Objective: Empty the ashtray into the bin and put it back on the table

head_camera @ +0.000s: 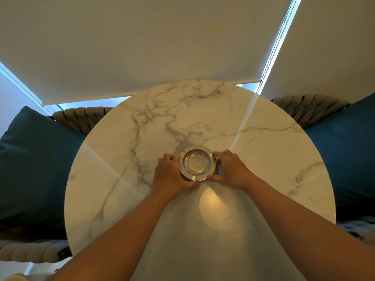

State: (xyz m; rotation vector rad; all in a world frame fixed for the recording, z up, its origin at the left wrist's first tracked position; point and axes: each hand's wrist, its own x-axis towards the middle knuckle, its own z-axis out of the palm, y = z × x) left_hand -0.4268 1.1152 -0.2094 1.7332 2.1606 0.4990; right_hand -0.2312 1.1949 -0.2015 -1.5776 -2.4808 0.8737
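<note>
Ashtray (196,162) on table (263,159): gripping rim with left hand (172,179) and right hand (231,171), fingers curled shut around it, keeping level, avoiding spilling specks.

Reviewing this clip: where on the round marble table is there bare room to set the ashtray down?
Nearly everywhere. The table is bare from the ashtray out to the far edge by the blinds, and to both sides toward the blue cushions. Only the centre is crowded, where the left hand and right hand grip the ashtray.
</note>
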